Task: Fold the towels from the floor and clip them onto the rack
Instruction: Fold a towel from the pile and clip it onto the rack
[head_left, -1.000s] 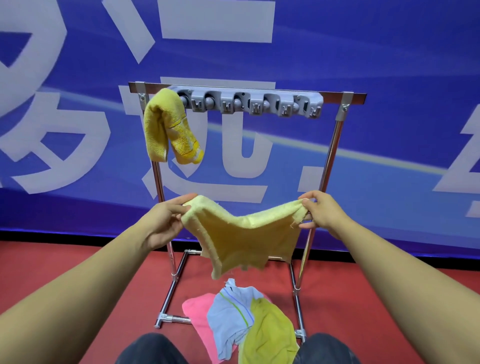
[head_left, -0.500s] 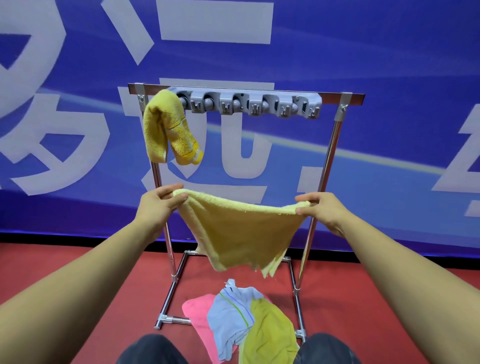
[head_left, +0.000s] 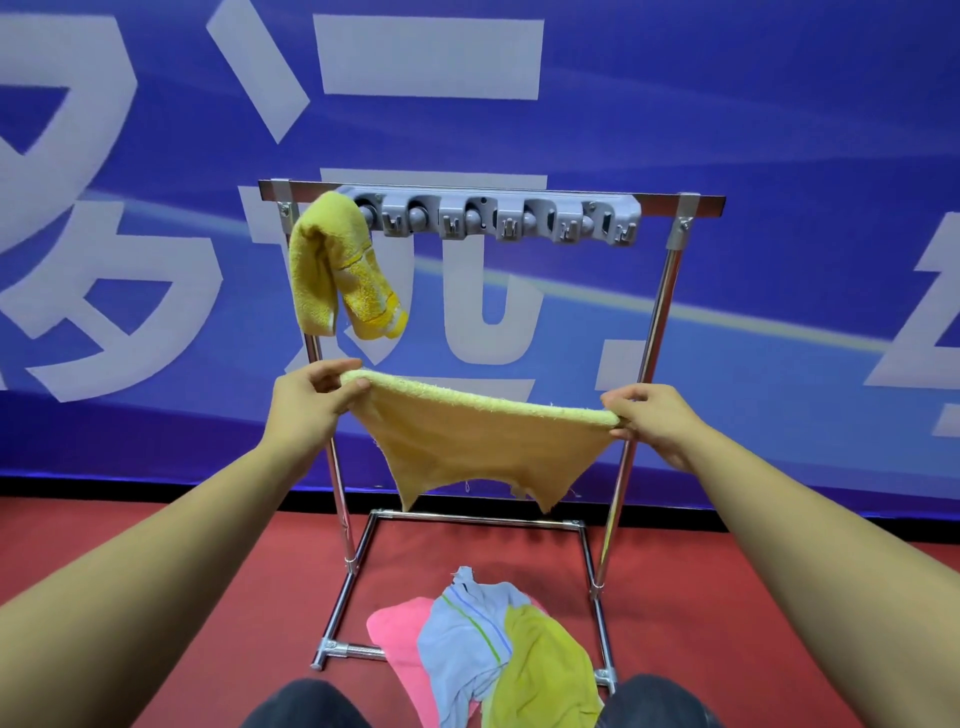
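Head view, looking down past two dark-clad knees (head_left: 306, 706) at the bottom edge: on the red floor (head_left: 156, 597) just beyond them lies a small heap of cloths, a pink towel (head_left: 400, 634) at the left, a pale blue towel (head_left: 462, 639) with green and blue stripes over it, and an olive-yellow towel (head_left: 540, 660) at the right, all between the base bars of the rack (head_left: 654, 332). Both bare forearms reach forward above the heap. The left hand (head_left: 306, 410) pinches one top corner of a pale yellow towel (head_left: 483, 447) between thumb and fingers, and the right hand (head_left: 654, 421) pinches the other corner the same way, its fingers curled over the edge. The towel is stretched between them in front of the rack's uprights, top edge sagging slightly, lower edge hanging in ragged points clear of the floor. Higher on the rack, a grey clip strip (head_left: 498, 218) runs along the top bar; a darker yellow towel (head_left: 337, 270) hangs folded from its leftmost end, and the other clips hold nothing. Behind stands a blue banner (head_left: 779, 156) with large pale characters.
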